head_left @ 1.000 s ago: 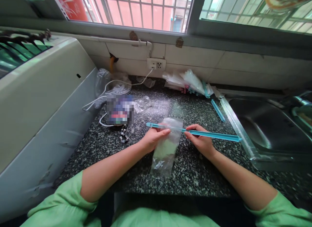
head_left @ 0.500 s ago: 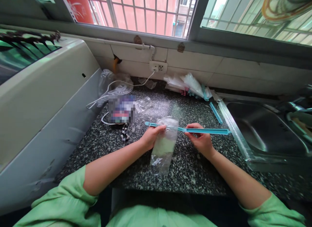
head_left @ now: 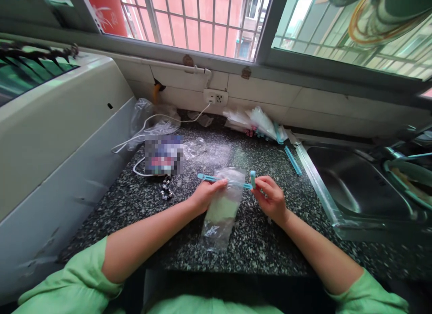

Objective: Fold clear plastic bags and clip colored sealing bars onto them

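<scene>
A clear plastic bag [head_left: 221, 210] with pale contents lies on the speckled black counter [head_left: 270, 242]. A long blue sealing clip [head_left: 216, 179] crosses the bag's top. My left hand [head_left: 204, 195] is closed, pinching the bag and clip at the bag's left side. My right hand [head_left: 272, 199] is closed on the clip's right part, whose free arm now stands folded up at my fingertips.
A steel sink [head_left: 357, 183] lies to the right. More bags [head_left: 256, 118] and a spare blue clip [head_left: 292, 160] rest near the back wall. A white cable [head_left: 145, 125] runs from the wall socket [head_left: 215, 97]. A white appliance [head_left: 50, 138] fills the left side.
The clip's long arm, which stretched far right toward the sink, has been swung in by my right hand and now looks short. My left hand kept its hold.
</scene>
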Motion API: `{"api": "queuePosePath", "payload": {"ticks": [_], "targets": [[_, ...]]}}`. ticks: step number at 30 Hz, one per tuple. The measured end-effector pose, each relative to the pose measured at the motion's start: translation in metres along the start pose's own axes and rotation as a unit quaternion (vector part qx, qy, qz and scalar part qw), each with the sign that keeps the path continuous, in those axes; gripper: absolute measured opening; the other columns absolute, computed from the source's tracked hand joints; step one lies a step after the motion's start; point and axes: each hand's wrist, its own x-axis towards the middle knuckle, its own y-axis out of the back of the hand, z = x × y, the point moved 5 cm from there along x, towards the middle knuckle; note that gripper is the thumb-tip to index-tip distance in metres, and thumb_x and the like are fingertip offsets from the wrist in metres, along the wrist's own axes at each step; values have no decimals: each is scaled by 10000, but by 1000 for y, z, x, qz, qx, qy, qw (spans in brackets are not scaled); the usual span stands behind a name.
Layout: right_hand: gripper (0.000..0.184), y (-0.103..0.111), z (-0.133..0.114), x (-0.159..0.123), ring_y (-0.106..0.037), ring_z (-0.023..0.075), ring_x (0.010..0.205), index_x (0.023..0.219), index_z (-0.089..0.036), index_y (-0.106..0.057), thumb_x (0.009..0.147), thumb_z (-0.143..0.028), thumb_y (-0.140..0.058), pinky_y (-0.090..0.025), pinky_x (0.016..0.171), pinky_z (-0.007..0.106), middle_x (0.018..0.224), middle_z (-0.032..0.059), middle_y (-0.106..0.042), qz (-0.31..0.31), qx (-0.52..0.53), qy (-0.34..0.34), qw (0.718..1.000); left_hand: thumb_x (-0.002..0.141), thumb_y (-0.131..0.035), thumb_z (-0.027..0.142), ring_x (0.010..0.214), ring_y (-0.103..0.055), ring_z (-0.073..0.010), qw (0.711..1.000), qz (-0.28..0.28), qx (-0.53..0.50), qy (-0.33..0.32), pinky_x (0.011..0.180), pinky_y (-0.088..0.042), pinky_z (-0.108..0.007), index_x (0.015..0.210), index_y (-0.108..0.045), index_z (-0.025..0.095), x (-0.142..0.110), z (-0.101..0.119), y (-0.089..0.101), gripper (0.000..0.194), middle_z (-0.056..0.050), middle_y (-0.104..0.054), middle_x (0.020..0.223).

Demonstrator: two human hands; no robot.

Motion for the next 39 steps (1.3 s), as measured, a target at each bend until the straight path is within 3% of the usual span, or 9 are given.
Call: {"api": "queuePosePath", "payload": {"ticks": [8, 20, 27, 34, 39], "targets": [[217, -2, 1, -1, -573, 137, 691, 1020, -235, -576, 813, -184, -538, -515, 635, 287, 826, 42, -601, -4, 5, 12, 1000, 446, -786, 388, 508, -464, -94, 1000, 2, 26, -14, 524, -363, -234, 578, -567, 138, 0, 1, 0, 358, 22, -537, 534], [166, -8, -3, -1, -597, 151, 758, 973, -224, -591, 825, -187, -527, -527, 668, 286, 831, 51, -611, -29, -6, 28, 999, 466, -782, 409, 555, -515, -121, 998, -16, 47, -27, 582, -400, -252, 631, -612, 131, 4, -5, 5, 365, -3, -605, 599], [177, -11, 3, -3, -600, 149, 758, 984, -236, -614, 832, -213, -525, -528, 676, 284, 837, 45, -612, -37, -9, 17, 999, 490, -791, 406, 656, -576, -168, 995, -71, 53, -39, 663, -432, -277, 739, -668, 128, 3, -1, -1, 393, -44, -667, 687], [171, -14, 9, -5, -589, 147, 737, 962, -245, -630, 829, -205, -531, -529, 656, 278, 809, 39, -587, -57, -22, 7, 998, 484, -804, 369, 633, -550, -139, 994, -85, 62, -42, 679, -411, -272, 697, -688, 131, 5, -1, 0, 339, -36, -664, 685], [171, -12, 12, -4, -586, 147, 740, 965, -240, -625, 825, -192, -538, -529, 658, 279, 814, 40, -578, -48, -37, 12, 998, 505, -788, 403, 640, -539, -133, 990, -77, 92, -78, 664, -400, -256, 701, -683, 130, 6, 6, 1, 353, -27, -655, 673]]}}
